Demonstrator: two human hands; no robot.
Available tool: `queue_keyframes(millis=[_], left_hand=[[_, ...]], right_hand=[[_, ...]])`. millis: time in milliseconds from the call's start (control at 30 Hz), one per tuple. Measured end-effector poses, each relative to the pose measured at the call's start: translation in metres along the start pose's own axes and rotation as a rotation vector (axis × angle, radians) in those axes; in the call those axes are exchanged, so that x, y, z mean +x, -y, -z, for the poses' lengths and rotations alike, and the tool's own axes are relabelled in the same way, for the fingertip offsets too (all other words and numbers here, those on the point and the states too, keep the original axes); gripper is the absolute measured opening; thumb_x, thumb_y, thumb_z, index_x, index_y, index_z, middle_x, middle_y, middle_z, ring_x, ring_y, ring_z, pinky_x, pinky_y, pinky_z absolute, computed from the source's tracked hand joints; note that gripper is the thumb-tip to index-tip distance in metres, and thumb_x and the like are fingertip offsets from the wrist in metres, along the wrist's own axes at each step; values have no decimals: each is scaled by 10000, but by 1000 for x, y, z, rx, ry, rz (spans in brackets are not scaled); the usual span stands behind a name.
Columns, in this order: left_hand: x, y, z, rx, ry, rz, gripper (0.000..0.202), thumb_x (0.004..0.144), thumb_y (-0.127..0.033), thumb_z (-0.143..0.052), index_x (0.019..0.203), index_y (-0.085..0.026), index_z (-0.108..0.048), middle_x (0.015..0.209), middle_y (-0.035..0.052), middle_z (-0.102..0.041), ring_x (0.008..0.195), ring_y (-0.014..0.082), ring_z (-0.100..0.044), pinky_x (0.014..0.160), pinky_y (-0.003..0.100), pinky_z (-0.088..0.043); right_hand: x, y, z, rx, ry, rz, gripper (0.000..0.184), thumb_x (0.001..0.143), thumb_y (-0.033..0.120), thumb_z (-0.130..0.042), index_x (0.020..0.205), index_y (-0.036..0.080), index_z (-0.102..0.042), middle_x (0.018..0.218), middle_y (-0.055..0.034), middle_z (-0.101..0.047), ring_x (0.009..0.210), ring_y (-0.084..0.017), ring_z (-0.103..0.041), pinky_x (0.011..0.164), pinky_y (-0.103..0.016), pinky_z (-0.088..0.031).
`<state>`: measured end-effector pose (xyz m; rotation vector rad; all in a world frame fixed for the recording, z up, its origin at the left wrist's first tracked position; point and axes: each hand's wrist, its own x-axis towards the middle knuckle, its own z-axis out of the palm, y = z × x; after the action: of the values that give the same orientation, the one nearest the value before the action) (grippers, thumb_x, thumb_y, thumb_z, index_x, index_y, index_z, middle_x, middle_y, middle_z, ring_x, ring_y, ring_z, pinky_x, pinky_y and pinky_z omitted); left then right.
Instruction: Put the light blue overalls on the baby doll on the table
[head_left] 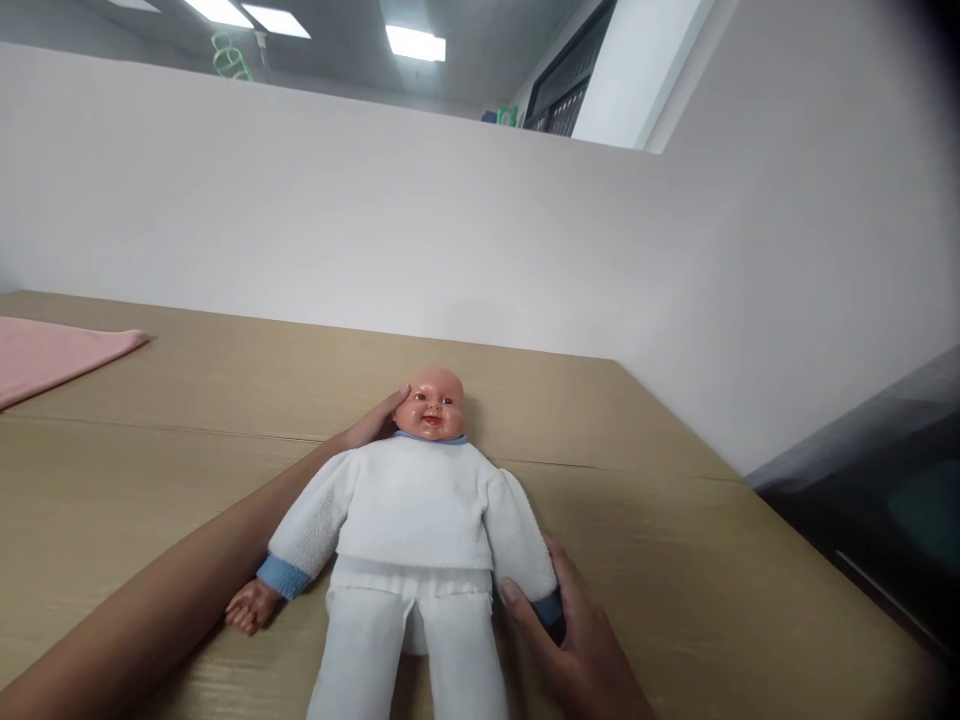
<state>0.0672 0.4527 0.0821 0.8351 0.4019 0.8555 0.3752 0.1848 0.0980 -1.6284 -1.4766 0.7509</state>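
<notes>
A baby doll (420,505) lies on its back on the table, head toward the wall. It wears a white fleece top with blue cuffs and collar, and white trousers. My left hand (375,420) cups the side of the doll's bald head, its thumb along the temple and the other fingers hidden beneath. Around the doll's lower sleeve and blue cuff on the right side, my right hand (581,635) is closed, thumb on the near side. The doll's other hand (253,606) rests beside my left forearm. Its feet are out of view.
The brown table (645,560) has a seam across it and ends at the right. A pink cloth (60,350) lies at the far left. Behind the table rises a white wall (337,220). Something dark (847,540) stands beyond the right edge.
</notes>
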Motion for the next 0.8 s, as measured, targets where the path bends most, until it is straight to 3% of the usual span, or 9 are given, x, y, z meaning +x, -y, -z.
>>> queue_keyframes(millis=[167, 333, 533, 667, 800], left_hand=[[-5, -6, -16, 71, 119, 54, 723, 1026, -675, -759, 1505, -134, -764, 1610, 198, -711, 1626, 465, -544, 1428, 614, -353], [-10, -7, -28, 100, 40, 13, 626, 1052, -609, -746, 1485, -158, -779, 1615, 175, -714, 1614, 434, -569, 1419, 574, -374], [-12, -10, -46, 142, -45, -127, 508, 988, -547, -851, 1284, -134, -855, 1462, 175, -813, 1555, 438, -623, 1395, 543, -395], [-9, -9, -43, 133, -88, -164, 444, 967, -477, -889, 1241, -130, -852, 1333, 170, -861, 1431, 427, -716, 1335, 540, -455], [-7, -9, -38, 132, -125, -152, 478, 939, -486, -925, 1272, -153, -843, 1333, 137, -860, 1396, 384, -735, 1301, 497, -489]], right_hand=[[0, 8, 2, -26, 11, 1, 674, 923, 689, -790, 1448, 273, -721, 1472, -153, -778, 1380, -446, -725, 1254, -616, -556], [0, 16, 4, -50, 33, 18, 647, 958, 686, -744, 1452, 270, -703, 1463, -153, -777, 1377, -429, -720, 1246, -598, -556], [-1, 18, 6, -23, 48, 18, 635, 928, 660, -788, 1442, 295, -713, 1453, -132, -780, 1387, -442, -709, 1246, -603, -552], [-1, 22, 7, -33, 54, 21, 635, 929, 650, -789, 1445, 285, -717, 1470, -153, -770, 1400, -455, -696, 1253, -619, -542], [-2, 21, 7, -70, 55, 54, 617, 948, 639, -773, 1447, 281, -717, 1455, -152, -779, 1371, -448, -718, 1224, -632, -573]])
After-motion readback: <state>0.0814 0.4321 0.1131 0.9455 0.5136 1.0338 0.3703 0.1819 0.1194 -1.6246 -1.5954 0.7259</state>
